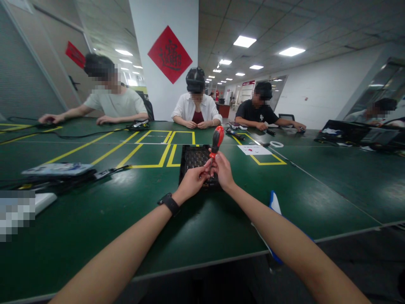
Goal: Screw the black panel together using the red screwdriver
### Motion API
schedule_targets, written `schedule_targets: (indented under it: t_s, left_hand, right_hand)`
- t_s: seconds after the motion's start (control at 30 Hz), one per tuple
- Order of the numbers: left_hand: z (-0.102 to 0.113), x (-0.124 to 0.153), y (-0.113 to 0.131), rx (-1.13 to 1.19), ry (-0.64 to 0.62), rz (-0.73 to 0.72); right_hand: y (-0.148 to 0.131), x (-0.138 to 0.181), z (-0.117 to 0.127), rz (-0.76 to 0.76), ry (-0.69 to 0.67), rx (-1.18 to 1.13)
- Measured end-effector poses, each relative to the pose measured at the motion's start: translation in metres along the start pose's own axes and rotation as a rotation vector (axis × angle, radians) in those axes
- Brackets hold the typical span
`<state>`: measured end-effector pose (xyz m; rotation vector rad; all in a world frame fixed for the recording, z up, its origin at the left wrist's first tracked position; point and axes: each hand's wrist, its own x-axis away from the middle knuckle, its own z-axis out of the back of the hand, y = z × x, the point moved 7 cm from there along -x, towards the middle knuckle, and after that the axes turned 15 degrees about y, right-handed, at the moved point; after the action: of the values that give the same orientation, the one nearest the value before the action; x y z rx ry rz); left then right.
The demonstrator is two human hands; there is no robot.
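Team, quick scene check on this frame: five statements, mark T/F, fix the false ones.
1. The left hand and right hand come close together over the black casing. True.
2. The screwdriver is held with its handle pointing down. False: the handle is up and the shaft points down.
3. The black wristband is on the right wrist. False: it is on the left wrist.
4. In the picture, the white ring lies to the right of the paper sheet. True.
5. The table has a plain white top. False: its top is green, with yellow lines on it.
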<state>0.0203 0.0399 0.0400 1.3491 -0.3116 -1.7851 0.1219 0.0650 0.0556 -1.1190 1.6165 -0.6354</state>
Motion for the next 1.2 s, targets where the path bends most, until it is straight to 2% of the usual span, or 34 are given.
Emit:
schedule_targets:
  t_s: [0.17,0.37,0.67,0.8,0.97,1.2]
  left_hand:
    - [-0.0023,-0.0001,-0.0010,0.052,-0.023,0.048]
    - [0.0003,-0.0005,-0.0032,-0.067,0.017,0.056]
    - [-0.0029,-0.0009,-0.0077,-0.067,0.009,-0.007]
    - [-0.0030,-0.0013,-0.0018,-0.059,-0.029,-0.012]
    - [0.0023,-0.0014,0.0002,-0.096,0.024,0.021]
    - [-0.0013,-0.0007,-0.0057,-0.083,0.006,0.009]
  right_hand:
    - [-0.0024,-0.0004,0.0025,0.052,0.041,0.031]
    - [-0.0053,0.0012,-0.0009,0.074,0.032,0.021]
    - [0.0017,-0.0001,-0.0022,-0.009,-0.046,-0.006]
    - [-0.0023,-0.0001,-0.0008,0.046,-0.009,0.033]
    - [-0.0050,0.0013,-0.0029,0.077,0.005,0.032]
    - [0.0035,-0.0011,-0.0026,-0.033,-0.051,-0.005]
